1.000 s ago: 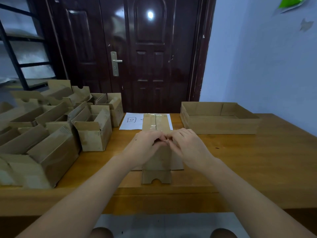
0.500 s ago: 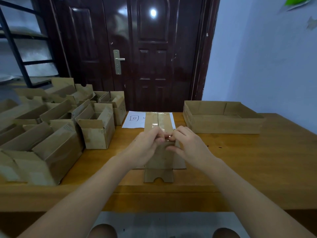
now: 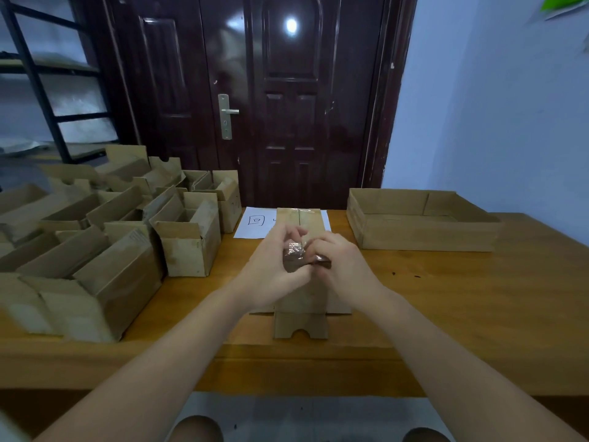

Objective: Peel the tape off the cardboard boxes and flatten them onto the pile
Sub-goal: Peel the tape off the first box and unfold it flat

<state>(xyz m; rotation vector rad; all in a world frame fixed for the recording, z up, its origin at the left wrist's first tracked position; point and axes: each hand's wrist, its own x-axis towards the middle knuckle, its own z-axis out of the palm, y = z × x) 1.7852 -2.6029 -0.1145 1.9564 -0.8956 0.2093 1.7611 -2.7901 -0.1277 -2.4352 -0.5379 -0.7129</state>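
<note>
A flattened cardboard box (image 3: 301, 323) lies on the wooden table in front of me, its notched flap toward me and its far end (image 3: 299, 216) with a strip of clear tape over a white sheet. Above its middle, my left hand (image 3: 274, 272) and my right hand (image 3: 342, 266) meet. Between their fingertips they pinch a crumpled wad of shiny clear tape (image 3: 294, 255). Much of the flat box is hidden under my hands.
Several small open cardboard boxes (image 3: 188, 247) crowd the left side of the table. A wide shallow cardboard tray (image 3: 420, 231) sits at the back right. A white paper (image 3: 255, 223) with a drawn square lies behind the flat box. A dark door stands beyond the table.
My hands have lifted slightly off the flat box, and the peeled tape now shows as a bunched wad between my fingers. The camera view tilted slightly.
</note>
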